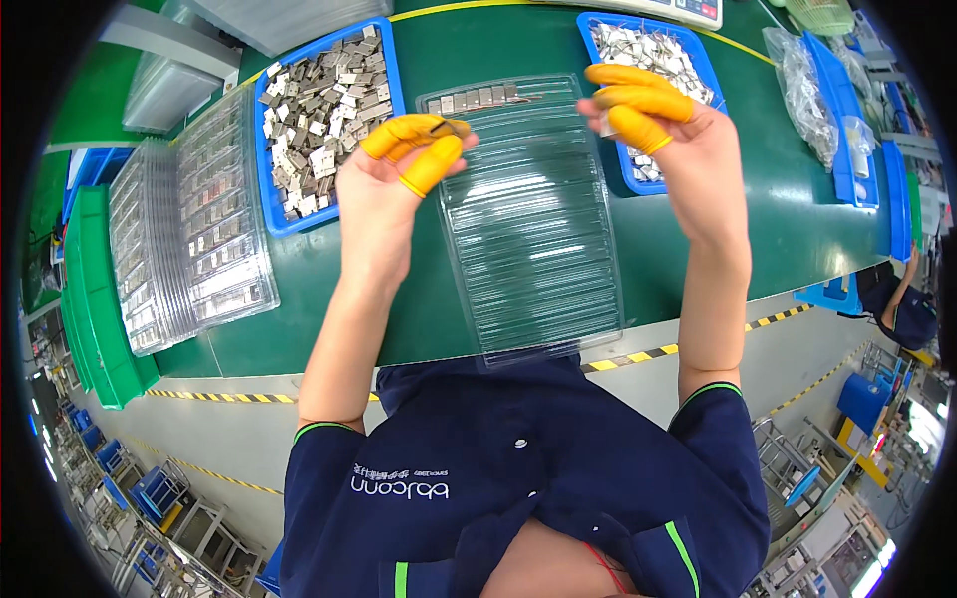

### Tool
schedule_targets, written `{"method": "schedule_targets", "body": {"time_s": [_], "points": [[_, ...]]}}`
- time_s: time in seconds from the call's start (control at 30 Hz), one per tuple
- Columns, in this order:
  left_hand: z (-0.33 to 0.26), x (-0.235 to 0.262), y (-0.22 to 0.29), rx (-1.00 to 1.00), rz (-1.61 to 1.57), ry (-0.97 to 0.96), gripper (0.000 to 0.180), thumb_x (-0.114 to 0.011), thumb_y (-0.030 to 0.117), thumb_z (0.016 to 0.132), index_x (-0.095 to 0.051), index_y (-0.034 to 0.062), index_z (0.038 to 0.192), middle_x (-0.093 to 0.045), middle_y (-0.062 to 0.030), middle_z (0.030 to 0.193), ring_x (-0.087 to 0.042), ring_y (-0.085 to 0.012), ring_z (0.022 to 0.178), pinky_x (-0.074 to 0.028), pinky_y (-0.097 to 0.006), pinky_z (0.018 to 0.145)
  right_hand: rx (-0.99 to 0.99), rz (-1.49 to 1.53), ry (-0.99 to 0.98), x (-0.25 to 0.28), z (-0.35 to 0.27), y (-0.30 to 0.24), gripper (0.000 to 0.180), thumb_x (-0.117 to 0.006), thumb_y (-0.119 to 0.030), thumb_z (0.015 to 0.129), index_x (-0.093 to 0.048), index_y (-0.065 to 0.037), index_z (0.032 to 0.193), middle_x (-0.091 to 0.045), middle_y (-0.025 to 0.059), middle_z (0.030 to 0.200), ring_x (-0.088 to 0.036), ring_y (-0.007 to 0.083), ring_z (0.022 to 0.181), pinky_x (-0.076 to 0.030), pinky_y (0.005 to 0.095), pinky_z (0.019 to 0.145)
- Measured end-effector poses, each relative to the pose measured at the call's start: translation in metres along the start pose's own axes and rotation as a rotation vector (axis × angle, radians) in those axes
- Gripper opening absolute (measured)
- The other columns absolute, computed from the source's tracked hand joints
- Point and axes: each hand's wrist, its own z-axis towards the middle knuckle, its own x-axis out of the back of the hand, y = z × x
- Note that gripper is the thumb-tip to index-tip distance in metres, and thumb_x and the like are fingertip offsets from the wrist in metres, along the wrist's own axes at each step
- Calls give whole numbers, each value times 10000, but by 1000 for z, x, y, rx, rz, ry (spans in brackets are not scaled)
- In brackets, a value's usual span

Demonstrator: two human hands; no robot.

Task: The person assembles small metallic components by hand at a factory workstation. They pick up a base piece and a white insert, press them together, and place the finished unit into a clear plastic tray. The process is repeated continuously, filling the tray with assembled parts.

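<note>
Yellow finger cots cover the fingers of both hands. My left hand [394, 174] is closed in a pinch on a small dark metal piece [456, 128], just right of the left blue bin [401, 85]. Beside the right blue bin [720, 80], my right hand [678, 125] pinches a small white part [605, 122], mostly covered by the fingers. Between the hands lies a clear plastic tray [533, 239] with many narrow slots. A short row of small metal pieces [478, 99] occupies its far slot.
Flat metal pieces [324, 110] fill the left bin; white parts with thin leads [648, 48] fill the right one. Stacked loaded trays [189, 219] and a green crate [95, 299] stand at left. A scale [688, 10] sits at the back; plastic bags [802, 90] lie right.
</note>
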Motion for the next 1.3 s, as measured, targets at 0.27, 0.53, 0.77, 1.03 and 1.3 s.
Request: {"method": "schedule_targets", "body": {"time_s": [0.27,0.53,0.77,1.03,1.3], "points": [[-15,-15,-24,118,-160,-109,205,-660,23,795,-607,-7,990,-651,-75,936,-613,-148,867,-473,-266,775,-7,-156,-139,-19,-8,17,136,-661,-6,784,-699,-5,915,-688,65,854,-635,120,754,-517,237,718],[-10,-14,-28,154,-179,-75,225,-660,-12,781,-596,-14,997,-648,-74,929,-620,-143,875,-474,-254,779,-137,83,-67,-26,-11,25,238,-671,-10,792,-634,55,1018,-678,94,896,-662,148,811,-540,247,728],[-12,-13,-32,169,-84,-9,256,-673,27,796,-613,-37,1036,-666,-101,924,-641,-154,850,-497,-251,744,-70,-39,25,-29,-14,36,200,-695,-6,761,-664,44,952,-686,90,888,-658,136,809,-529,231,730],[-16,-13,-34,142,70,12,233,-667,34,804,-635,-59,1015,-669,-133,935,-650,-190,854,-512,-268,761,47,-264,66,-33,-17,35,155,-735,-31,711,-707,-2,861,-697,75,836,-655,124,772,-524,234,736],[-27,-20,-26,31,197,-31,233,-696,9,771,-650,-66,986,-675,-116,928,-645,-151,825,-507,-258,774,152,-398,-62,-22,-21,31,204,-770,-41,659,-719,-46,856,-685,70,780,-642,156,761,-504,268,737]]}}
